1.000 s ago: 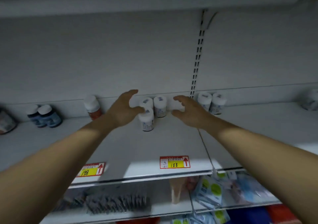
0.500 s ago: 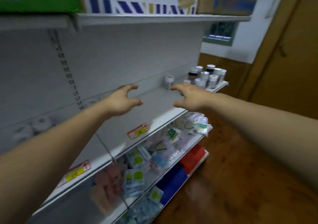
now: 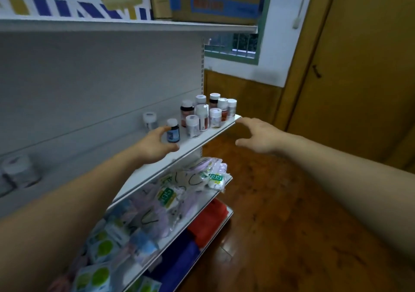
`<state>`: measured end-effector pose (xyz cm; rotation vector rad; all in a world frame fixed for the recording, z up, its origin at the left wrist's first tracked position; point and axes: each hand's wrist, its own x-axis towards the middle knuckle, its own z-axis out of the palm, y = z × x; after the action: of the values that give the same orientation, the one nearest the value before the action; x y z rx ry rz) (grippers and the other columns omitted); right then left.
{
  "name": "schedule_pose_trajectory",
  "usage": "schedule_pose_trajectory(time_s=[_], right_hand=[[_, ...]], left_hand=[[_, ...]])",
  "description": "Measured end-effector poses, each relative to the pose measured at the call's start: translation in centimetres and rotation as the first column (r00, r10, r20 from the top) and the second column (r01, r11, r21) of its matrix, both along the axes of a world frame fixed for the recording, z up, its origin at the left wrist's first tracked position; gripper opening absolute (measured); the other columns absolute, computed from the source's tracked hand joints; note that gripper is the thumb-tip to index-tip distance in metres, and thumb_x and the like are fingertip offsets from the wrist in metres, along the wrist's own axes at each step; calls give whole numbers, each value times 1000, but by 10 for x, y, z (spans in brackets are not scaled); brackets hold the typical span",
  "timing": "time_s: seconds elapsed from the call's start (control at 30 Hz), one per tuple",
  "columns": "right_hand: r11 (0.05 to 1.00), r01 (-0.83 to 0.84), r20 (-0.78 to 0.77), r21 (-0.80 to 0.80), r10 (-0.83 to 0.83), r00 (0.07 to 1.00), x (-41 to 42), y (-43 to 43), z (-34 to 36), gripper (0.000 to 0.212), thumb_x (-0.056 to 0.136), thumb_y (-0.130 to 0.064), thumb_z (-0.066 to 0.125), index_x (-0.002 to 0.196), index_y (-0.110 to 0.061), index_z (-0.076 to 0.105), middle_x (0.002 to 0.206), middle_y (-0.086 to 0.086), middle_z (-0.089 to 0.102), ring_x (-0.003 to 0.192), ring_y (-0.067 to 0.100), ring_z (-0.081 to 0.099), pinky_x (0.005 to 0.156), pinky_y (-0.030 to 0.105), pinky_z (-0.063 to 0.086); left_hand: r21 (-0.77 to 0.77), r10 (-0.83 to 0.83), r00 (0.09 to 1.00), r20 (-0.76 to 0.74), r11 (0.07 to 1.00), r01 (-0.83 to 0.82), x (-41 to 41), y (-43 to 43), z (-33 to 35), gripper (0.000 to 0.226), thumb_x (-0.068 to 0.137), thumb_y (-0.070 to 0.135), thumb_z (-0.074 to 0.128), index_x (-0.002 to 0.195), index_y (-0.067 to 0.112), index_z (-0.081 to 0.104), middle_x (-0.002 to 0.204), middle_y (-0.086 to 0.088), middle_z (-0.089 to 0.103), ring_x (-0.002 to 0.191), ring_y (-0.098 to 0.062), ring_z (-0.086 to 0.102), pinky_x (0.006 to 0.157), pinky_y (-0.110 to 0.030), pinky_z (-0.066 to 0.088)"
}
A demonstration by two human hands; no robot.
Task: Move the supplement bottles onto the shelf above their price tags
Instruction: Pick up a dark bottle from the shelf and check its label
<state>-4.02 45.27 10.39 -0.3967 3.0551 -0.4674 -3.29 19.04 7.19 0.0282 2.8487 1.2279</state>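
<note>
**Q:** Where was the bottle?

**A:** A small blue bottle [image 3: 173, 131] with a white cap stood upright near the front of the shelf [image 3: 203, 137]. It looked light, rigid and smooth, so it would be best held round the body, below the cap.

**Q:** And the hands?

**A:** At its eight o'clock, the left hand [image 3: 155, 145] curved beside it, but whether the fingers gripped it could not be told. At three o'clock, the right hand [image 3: 258, 134] was spread and empty. Other bottles [image 3: 208, 112] clustered at two o'clock, and mask packs [image 3: 202, 179] lay at five o'clock.
</note>
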Motion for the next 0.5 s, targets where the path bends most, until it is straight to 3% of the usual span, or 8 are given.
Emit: schedule_pose_trajectory(time_s=[0.13,0.33,0.5], right_hand=[[998,-36,14,-45,37,999,-42,-9,-12,68,88,-36,61,146,-21,28,150,9,33,135,25,34,105,29,31],[981,-142,70,-129,152,986,-123,-66,-48,66,89,-34,59,145,-19,28,149,9,35,133,25,38,106,33,33],[963,-152,161,-221,190,968,-181,-115,-80,62,93,-26,53,147,-16,24,148,12,36,131,27,39,96,26,33]], left_hand=[[8,38,999,1,999,-38,-36,-4,-9,65,90,21,59,145,20,25,152,-5,26,134,-26,34,99,-28,30],[33,94,994,63,995,-96,-113,-30,-46,76,87,24,63,148,22,17,155,-4,18,139,-28,27,112,-40,27],[120,113,982,148,984,-131,-174,-39,-79,86,84,16,66,148,26,9,157,1,12,142,-25,22,105,-34,30]])
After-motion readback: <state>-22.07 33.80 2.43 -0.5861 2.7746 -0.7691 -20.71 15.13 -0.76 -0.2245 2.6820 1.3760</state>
